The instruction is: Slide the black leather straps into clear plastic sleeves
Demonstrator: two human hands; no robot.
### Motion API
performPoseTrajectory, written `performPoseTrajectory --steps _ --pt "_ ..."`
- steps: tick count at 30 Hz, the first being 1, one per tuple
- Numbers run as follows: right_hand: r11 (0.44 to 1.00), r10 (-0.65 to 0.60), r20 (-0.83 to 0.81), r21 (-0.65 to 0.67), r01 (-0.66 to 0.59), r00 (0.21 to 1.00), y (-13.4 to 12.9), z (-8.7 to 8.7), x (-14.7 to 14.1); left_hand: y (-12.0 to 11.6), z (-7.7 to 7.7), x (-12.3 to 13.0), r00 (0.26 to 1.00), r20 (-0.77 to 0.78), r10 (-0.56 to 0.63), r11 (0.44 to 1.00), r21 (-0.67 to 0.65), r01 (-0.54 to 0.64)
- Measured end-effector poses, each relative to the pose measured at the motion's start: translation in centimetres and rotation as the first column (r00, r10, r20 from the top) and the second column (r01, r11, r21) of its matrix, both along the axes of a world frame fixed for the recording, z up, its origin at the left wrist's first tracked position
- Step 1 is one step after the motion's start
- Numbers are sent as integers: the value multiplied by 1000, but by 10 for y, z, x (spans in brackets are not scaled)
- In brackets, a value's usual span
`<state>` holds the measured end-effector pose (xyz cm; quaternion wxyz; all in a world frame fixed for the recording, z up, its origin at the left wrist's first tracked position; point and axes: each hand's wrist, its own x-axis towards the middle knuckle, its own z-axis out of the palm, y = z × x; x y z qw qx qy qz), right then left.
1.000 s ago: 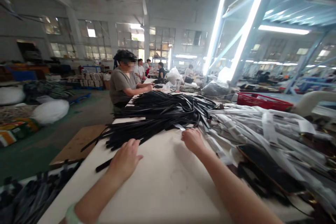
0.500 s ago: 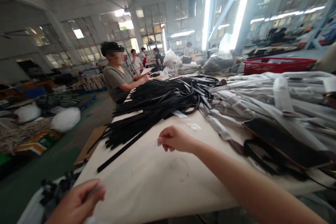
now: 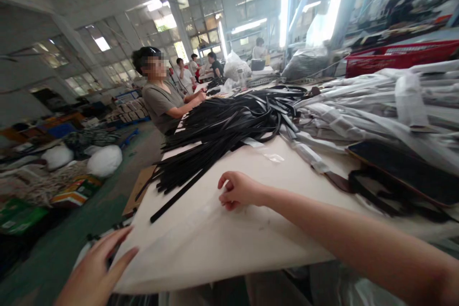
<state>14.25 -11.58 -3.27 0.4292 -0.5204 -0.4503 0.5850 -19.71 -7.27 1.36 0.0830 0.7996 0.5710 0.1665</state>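
My right hand (image 3: 241, 190) rests curled on the white table (image 3: 229, 244), its fingertips pinching what looks like thin clear plastic film (image 3: 195, 222). My left hand (image 3: 96, 267) hangs at the table's near left corner with fingers spread, close to the film's edge. Past my right hand lies a large heap of black straps (image 3: 222, 134), and a single black strap (image 3: 177, 196) sits apart at its near side. A small clear tag (image 3: 273, 158) lies on the table beyond my right hand.
To the right are long white-wrapped bundles (image 3: 376, 110) and a dark flat panel (image 3: 405, 169). A red crate (image 3: 398, 57) stands behind them. A seated co-worker (image 3: 161, 100) works at the table's far left, and white sacks (image 3: 104, 161) lie on the floor.
My left hand has left the tabletop and dropped to the near left corner. My right hand has curled and moved left. The whole view has tilted as my head turned.
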Motion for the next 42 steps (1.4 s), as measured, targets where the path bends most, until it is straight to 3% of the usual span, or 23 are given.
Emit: performPoseTrajectory --steps 4,6,8,10,13,17,22,25,28,31,36,38,42 --pt "998 39 4 42 -39 999 -2 -3 1 -2 3 121 933 249 -261 949 -108 295" --pt "995 32 24 99 -34 999 -1 -6 4 -1 2 173 883 343 -320 894 -198 401" --pt "988 -6 60 151 -3 998 0 -9 8 4 -3 202 848 416 -328 839 -285 464" --pt "982 -38 88 185 21 995 1 -10 11 12 -9 210 835 462 -300 822 -318 472" --pt "967 -55 137 256 18 989 3 -12 15 22 -15 200 831 503 -238 857 -294 424" --pt "959 -65 172 284 13 983 6 -15 16 23 -6 175 807 569 -154 906 -244 345" --pt "968 -59 175 249 14 983 8 -19 12 20 2 133 730 682 -47 905 -280 320" --pt "956 -72 301 291 -20 951 7 -21 9 19 -2 99 698 716 -22 920 -259 295" --pt "918 -114 477 387 -91 871 4 -21 2 14 -4 64 694 720 13 927 -269 262" --pt "857 -137 656 454 -243 742 7 -15 -16 7 -3 33 731 681 34 899 -341 275" --pt "719 -136 861 426 -550 489 43 1 -67 0 1 7 729 681 65 895 -363 259" --pt "708 -117 885 392 -587 451 64 2 -85 0 1 3 716 695 67 912 -334 239" --pt "751 -116 913 339 -567 392 88 0 -100 3 6 2 715 697 44 934 -283 219"
